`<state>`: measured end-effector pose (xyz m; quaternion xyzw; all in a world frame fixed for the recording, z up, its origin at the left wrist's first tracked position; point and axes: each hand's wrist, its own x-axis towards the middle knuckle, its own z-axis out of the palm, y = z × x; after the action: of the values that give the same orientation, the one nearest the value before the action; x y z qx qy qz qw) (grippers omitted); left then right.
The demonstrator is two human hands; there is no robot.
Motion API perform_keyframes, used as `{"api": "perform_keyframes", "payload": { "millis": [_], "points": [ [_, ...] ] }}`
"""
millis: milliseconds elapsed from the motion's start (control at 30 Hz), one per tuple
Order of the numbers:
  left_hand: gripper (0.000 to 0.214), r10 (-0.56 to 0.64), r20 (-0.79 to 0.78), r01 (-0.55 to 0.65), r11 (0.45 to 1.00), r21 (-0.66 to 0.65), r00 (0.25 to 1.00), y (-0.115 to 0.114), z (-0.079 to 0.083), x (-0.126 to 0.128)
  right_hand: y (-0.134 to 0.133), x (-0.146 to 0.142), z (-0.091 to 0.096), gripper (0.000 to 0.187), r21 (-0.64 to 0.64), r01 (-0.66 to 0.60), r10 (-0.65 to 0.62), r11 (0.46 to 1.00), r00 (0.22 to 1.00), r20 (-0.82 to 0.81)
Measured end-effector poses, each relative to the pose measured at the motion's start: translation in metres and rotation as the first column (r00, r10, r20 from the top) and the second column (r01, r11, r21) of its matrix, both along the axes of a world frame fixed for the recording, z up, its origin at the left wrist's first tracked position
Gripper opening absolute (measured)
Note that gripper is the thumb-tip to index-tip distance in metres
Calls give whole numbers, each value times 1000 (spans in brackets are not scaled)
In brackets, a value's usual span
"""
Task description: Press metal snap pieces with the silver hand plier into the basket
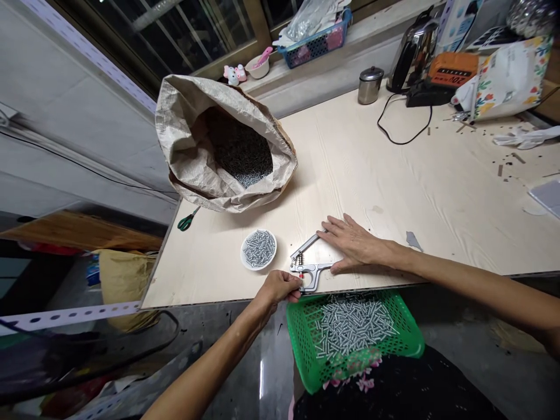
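Observation:
A pair of silver snap-fastener pliers [311, 269] lies at the table's front edge, with its handles spread apart and a spring and a red part near the jaw. My left hand [280, 287] is closed in a pinch at the jaw end; what the fingertips hold is hidden. Flat and with fingers spread, my right hand [352, 240] rests at the handle ends, fingers by the upper handle and thumb by the lower one. Beside the pliers stands a white bowl [242, 256] of small silvery metal pieces. Below the edge, a green basket [301, 350] holds many similar rod-like pieces.
A large open woven sack [188, 157] with dark metal pieces stands at the back left. Green-handled scissors [186, 221] lie near the left edge. Farther back are a metal canister [370, 85], a kettle [413, 49] and an orange box [452, 69]. A black cable [396, 142] loops on the table.

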<state>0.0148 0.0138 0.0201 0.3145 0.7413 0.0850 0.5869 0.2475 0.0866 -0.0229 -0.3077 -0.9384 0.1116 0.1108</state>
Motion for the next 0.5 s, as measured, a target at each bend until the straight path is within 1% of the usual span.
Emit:
{"api": "perform_keyframes", "payload": {
  "millis": [67, 167, 300, 500],
  "points": [
    [15, 10, -14, -10, 1000, -3, 1000, -1, 1, 1, 4, -1, 1, 94, -34, -24, 25, 999, 999, 30],
    [14, 1, -19, -1, 1000, -1, 1000, -1, 1, 2, 4, -3, 8, 92, -53, -33, 35, 998, 999, 40],
    [14, 2, -17, -2, 1000, -3, 1000, -1, 1, 2, -1, -4, 16, 78, -73, -48, 50, 996, 998, 32],
    [19, -33, -24, 32, 999, -5, 999, 0, 1, 1, -9, 1, 13, 61, -98, -67, 62, 993, 997, -48]
  ]
}}
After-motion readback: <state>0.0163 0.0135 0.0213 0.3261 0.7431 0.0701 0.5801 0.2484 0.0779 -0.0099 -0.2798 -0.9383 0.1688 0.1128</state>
